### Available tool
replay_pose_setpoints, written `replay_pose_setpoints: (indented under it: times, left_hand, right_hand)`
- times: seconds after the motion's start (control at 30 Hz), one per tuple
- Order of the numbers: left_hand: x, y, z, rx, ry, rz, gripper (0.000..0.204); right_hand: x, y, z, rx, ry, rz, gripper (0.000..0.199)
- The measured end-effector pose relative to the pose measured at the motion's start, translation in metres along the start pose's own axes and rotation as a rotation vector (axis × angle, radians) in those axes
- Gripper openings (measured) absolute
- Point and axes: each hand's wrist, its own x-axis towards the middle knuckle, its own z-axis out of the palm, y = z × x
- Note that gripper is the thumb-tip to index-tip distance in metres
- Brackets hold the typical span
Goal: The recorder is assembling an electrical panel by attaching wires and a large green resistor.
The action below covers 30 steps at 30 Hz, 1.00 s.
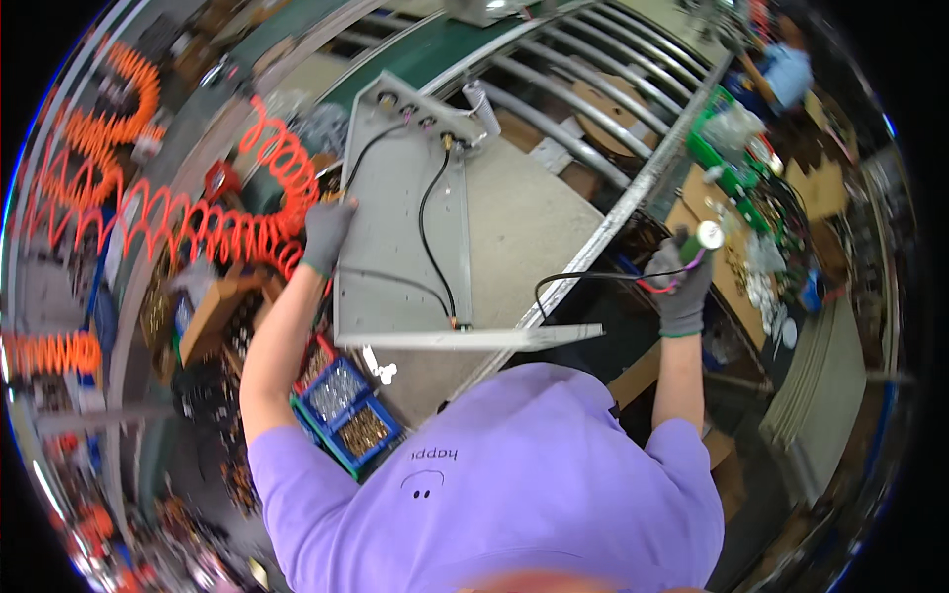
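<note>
A light grey sheet-metal casing (395, 237) stands before me, with an upright panel along its near side (465, 339) and holes in its far flange. My left hand (328, 237), in a grey glove, is closed at the casing's left edge; its palm side is hidden. A black cable (425, 212) loops between a brass fitting (447, 143) and another fitting at the near panel. Out to the right, my gloved right hand (677, 292) grips a green cylinder (698, 247) with a white round end. Pink wire and a black lead (593, 275) run from it toward the casing.
A roller conveyor (583, 99) runs beyond the casing. Orange coiled hoses (267, 222) hang at left. Blue bins (348, 407) of small metal parts stand close by my left arm. Cardboard and loose parts (756, 277) lie at right. Another person (786, 74) is at far right.
</note>
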Motion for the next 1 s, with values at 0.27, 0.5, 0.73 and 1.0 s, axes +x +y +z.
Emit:
replay_pose_setpoints:
  times: [0.27, 0.5, 0.73, 1.0]
  left_hand:
    - [-0.013, 0.091, 0.008, 0.191, 0.117, -0.167, 0.036]
    - [-0.052, 0.103, 0.000, 0.201, -0.041, -0.167, 0.048]
    - [-0.119, 0.100, -0.037, -0.052, -0.465, -0.051, 0.044]
    - [-0.082, 0.166, -0.028, 0.230, -0.245, 0.026, 0.031]
  right_hand:
    - [0.092, -0.073, -0.002, -0.357, 0.302, 0.133, 0.041]
    - [0.166, -0.046, -0.026, -0.435, 0.226, 0.458, 0.035]
    - [0.200, 0.035, -0.032, -0.619, 0.124, 0.812, 0.034]
    - [0.181, 0.120, -0.045, -0.786, -0.080, 1.254, 0.037]
